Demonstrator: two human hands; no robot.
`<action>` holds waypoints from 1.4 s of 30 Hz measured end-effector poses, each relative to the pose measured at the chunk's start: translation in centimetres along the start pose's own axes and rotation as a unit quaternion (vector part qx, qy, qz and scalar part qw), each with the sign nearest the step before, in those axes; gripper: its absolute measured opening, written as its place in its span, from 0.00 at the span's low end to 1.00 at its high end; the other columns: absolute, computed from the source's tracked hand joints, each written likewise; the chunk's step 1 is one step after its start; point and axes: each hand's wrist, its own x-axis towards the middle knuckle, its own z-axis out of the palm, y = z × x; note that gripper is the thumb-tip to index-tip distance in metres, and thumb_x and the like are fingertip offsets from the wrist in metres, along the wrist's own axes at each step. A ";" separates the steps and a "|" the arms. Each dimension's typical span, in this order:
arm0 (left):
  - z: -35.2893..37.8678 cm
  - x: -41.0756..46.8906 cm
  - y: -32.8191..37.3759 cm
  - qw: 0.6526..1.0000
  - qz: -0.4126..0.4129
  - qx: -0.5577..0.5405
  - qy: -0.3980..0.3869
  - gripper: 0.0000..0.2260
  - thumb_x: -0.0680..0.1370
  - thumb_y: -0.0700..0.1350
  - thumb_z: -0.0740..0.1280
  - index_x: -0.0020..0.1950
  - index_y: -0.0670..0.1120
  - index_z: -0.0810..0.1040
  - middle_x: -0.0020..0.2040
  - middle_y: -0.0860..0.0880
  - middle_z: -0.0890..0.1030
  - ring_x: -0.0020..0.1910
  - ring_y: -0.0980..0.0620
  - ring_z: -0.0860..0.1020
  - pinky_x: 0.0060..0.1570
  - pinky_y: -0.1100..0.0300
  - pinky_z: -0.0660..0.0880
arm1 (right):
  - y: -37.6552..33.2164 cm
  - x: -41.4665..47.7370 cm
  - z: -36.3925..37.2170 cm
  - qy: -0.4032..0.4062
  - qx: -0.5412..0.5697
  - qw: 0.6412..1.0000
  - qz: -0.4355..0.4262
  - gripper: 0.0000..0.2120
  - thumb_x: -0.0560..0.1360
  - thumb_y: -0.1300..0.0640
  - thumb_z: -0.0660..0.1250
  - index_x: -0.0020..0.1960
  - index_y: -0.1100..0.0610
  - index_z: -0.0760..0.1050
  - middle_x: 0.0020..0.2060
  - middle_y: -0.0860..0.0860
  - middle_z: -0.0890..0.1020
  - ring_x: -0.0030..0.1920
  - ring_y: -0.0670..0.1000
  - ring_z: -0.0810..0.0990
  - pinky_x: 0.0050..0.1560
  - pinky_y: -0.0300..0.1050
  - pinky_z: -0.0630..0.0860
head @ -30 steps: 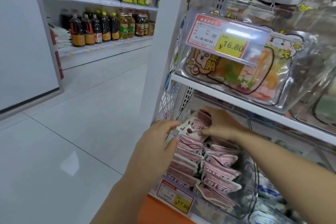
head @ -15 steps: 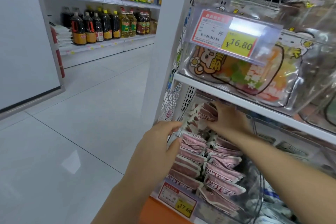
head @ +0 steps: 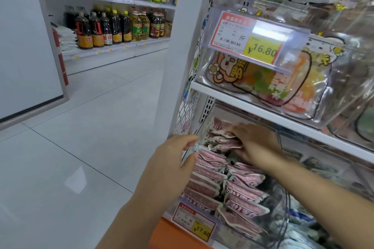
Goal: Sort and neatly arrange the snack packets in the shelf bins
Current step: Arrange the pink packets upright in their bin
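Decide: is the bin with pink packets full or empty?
Mostly full: two rows of pink packets fill the bin from front to back.

Bright, even overhead shop light washed the aisle. A pale glare patch sat on the floor tiles (head: 75, 179) at eight o'clock, and another burned across the price tag (head: 257, 40) at one o'clock. The frame's edges bowed, and the clear bins (head: 352, 87) at three o'clock smeared soft.

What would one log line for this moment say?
right hand: grips pink packets at rear | left hand: holds clear bin by side wall | front packets: two stacked rows
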 end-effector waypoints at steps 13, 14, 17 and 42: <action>0.1 0.0 -0.2 1.000 0.004 0.009 -0.001 0.17 0.79 0.46 0.63 0.67 0.58 0.71 0.55 0.65 0.72 0.55 0.68 0.71 0.54 0.78 0.62 | -0.5 0.0 -0.6 0.034 0.041 0.995 0.080 0.27 0.67 0.44 0.72 0.63 0.45 0.69 0.58 0.43 0.77 0.56 0.49 0.77 0.52 0.44 0.74; 0.2 0.0 -0.2 1.000 0.003 0.012 -0.001 0.17 0.79 0.46 0.63 0.67 0.58 0.71 0.56 0.65 0.73 0.55 0.68 0.71 0.54 0.79 0.62 | -0.6 0.3 -0.7 0.011 0.076 0.991 0.105 0.26 0.68 0.43 0.72 0.63 0.44 0.68 0.58 0.42 0.77 0.55 0.47 0.77 0.52 0.42 0.74; 0.2 0.0 -0.2 1.000 0.000 0.017 0.000 0.17 0.79 0.46 0.63 0.67 0.58 0.71 0.56 0.65 0.72 0.55 0.68 0.70 0.52 0.80 0.61 | -0.7 1.8 -0.1 -0.028 0.190 0.971 0.145 0.31 0.67 0.46 0.74 0.66 0.45 0.66 0.59 0.43 0.77 0.56 0.46 0.76 0.50 0.37 0.70; 0.1 0.2 -0.2 1.000 0.007 0.025 -0.007 0.17 0.79 0.47 0.63 0.67 0.59 0.70 0.55 0.66 0.71 0.52 0.71 0.69 0.54 0.78 0.61 | -2.3 2.9 -0.9 -0.054 0.187 0.978 0.079 0.07 0.75 0.53 0.67 0.53 0.50 0.75 0.46 0.42 0.74 0.47 0.45 0.74 0.49 0.39 0.71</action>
